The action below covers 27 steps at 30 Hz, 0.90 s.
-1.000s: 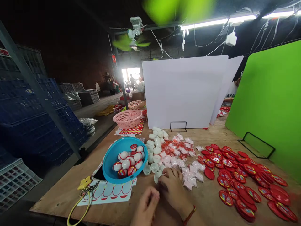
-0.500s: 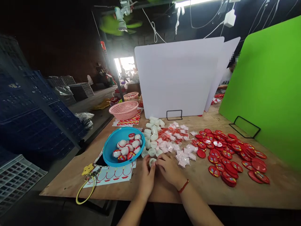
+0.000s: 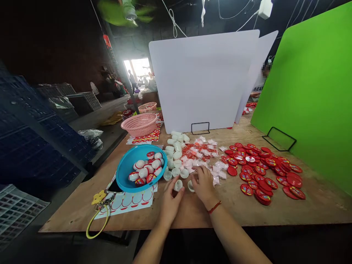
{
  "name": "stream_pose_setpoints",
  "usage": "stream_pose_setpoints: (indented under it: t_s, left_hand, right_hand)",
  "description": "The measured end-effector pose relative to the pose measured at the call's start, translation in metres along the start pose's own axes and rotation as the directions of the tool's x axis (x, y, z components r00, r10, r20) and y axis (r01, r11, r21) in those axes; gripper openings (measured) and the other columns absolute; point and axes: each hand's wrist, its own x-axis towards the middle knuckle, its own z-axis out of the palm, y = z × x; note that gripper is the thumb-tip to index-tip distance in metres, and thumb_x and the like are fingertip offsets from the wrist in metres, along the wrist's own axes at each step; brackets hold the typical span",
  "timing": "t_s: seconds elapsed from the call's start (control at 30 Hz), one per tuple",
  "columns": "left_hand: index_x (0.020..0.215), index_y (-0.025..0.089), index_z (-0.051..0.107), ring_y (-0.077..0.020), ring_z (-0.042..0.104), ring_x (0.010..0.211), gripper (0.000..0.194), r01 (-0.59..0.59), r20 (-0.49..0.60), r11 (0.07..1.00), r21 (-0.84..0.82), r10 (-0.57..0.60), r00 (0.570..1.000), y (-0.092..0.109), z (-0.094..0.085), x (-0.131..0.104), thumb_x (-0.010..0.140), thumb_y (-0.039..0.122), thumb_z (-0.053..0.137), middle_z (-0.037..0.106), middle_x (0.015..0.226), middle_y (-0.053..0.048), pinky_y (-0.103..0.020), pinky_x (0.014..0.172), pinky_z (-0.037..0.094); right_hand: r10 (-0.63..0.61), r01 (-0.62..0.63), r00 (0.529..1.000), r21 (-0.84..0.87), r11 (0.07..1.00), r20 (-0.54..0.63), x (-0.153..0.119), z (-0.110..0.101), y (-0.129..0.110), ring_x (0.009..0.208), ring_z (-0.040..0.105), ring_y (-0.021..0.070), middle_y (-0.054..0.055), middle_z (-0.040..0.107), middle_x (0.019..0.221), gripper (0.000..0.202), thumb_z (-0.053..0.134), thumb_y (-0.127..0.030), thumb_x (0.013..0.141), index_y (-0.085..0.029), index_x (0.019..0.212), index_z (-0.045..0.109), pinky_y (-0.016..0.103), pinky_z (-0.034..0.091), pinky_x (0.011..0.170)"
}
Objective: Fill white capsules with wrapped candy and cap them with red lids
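My left hand (image 3: 169,202) is at the front middle of the table, its thumb and forefinger around a small white plastic cup (image 3: 178,185). Just right of it, a second white cup (image 3: 190,186) rests beside the thumb of my right hand (image 3: 202,185). The right hand's fingers reach forward to the near edge of a heap of small clear packets (image 3: 220,169) with pale pink contents. Its thumb and fingers are apart, and no held thing shows between them. More white cups (image 3: 177,156) lie in a cluster beyond my hands.
A blue basin (image 3: 121,179) of red-and-white capsules stands left. Red printed discs (image 3: 258,176) spread across the right. White (image 3: 203,80) and green (image 3: 308,91) boards rise behind. A pink basket (image 3: 140,126), printed sheet (image 3: 137,201) and yellow ring (image 3: 89,231) lie leftward.
My hands have moved apart; the right has shifted toward the packets. A second cup now shows between them. The whole view has tilted slightly downward.
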Motion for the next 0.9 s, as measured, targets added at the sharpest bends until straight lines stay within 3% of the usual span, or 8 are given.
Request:
stream_pose_setpoints:
  t_s: [0.13,0.23,0.37,0.47,0.57,0.73,0.9]
  left_hand:
    - [0.132,0.027,0.065,-0.0259,0.056,0.13,0.049,-0.061,0.088,0.997,0.049,0.056,0.995,0.007,0.007,0.002,0.084,0.021,0.066,0.061,0.135,-0.008,-0.045,0.112,0.043]
    - [0.131,0.026,0.064,-0.0264,0.056,0.129,0.051,-0.084,0.076,0.994,0.063,0.079,0.994,0.011,0.012,0.001,0.081,0.018,0.068,0.061,0.133,-0.008,-0.046,0.112,0.043]
    - [0.132,0.027,0.062,-0.0267,0.057,0.126,0.054,-0.093,0.07,0.991,0.093,0.087,0.994,0.014,0.014,0.0,0.079,0.018,0.072,0.059,0.132,-0.008,-0.044,0.109,0.045]
    - [0.132,0.027,0.062,-0.0272,0.056,0.127,0.055,-0.07,0.055,0.992,0.108,0.064,0.996,0.015,0.012,0.001,0.079,0.016,0.071,0.058,0.134,-0.008,-0.044,0.106,0.047]
    - [0.134,0.028,0.06,-0.0274,0.055,0.128,0.059,-0.07,0.062,0.99,0.118,0.063,0.996,0.016,0.011,0.002,0.078,0.013,0.07,0.056,0.136,-0.008,-0.043,0.106,0.047]
    - [0.138,0.029,0.057,-0.0264,0.053,0.129,0.066,-0.124,0.139,0.986,0.115,0.108,0.984,0.013,0.012,0.002,0.076,0.012,0.072,0.053,0.138,-0.008,-0.042,0.11,0.045]
    - [0.135,0.03,0.058,-0.0254,0.053,0.129,0.066,-0.114,0.17,0.988,0.105,0.095,0.981,0.014,0.012,0.002,0.074,0.012,0.077,0.053,0.135,-0.007,-0.044,0.114,0.041]
  right_hand:
    - [0.031,-0.03,0.999,-0.052,0.998,0.018,-0.001,0.004,0.001,0.123,0.049,0.0293,0.009,0.061,0.13,0.031,0.053,-0.026,0.097,-0.026,0.124,0.066,0.047,0.035,0.102]
    - [0.042,-0.038,0.998,-0.082,0.996,0.05,-0.003,0.006,0.0,0.127,0.048,0.029,0.008,0.061,0.134,0.032,0.052,-0.029,0.098,-0.03,0.127,0.066,0.048,0.033,0.102]
    - [0.13,-0.131,0.991,-0.068,0.989,-0.015,0.002,-0.001,-0.003,0.121,0.05,0.0298,0.009,0.062,0.128,0.032,0.052,-0.031,0.097,-0.028,0.125,0.067,0.046,0.034,0.096]
    - [0.19,-0.187,0.982,-0.156,0.97,0.007,0.02,-0.012,-0.01,0.117,0.05,0.0319,0.01,0.061,0.125,0.03,0.057,-0.03,0.093,-0.03,0.119,0.071,0.045,0.035,0.091]
    - [0.155,-0.127,0.982,-0.235,0.964,0.106,0.049,-0.017,-0.02,0.115,0.049,0.0332,0.01,0.062,0.122,0.029,0.061,-0.027,0.089,-0.032,0.114,0.074,0.046,0.034,0.09]
    - [0.09,-0.034,0.974,-0.263,0.964,0.206,0.093,0.002,-0.031,0.117,0.048,0.034,0.011,0.064,0.12,0.024,0.064,-0.032,0.089,-0.03,0.108,0.078,0.049,0.032,0.093]
    - [0.061,0.017,0.962,-0.283,0.959,0.267,0.11,0.014,-0.024,0.119,0.048,0.0356,0.013,0.064,0.121,0.024,0.07,-0.029,0.084,-0.03,0.106,0.079,0.051,0.03,0.094]
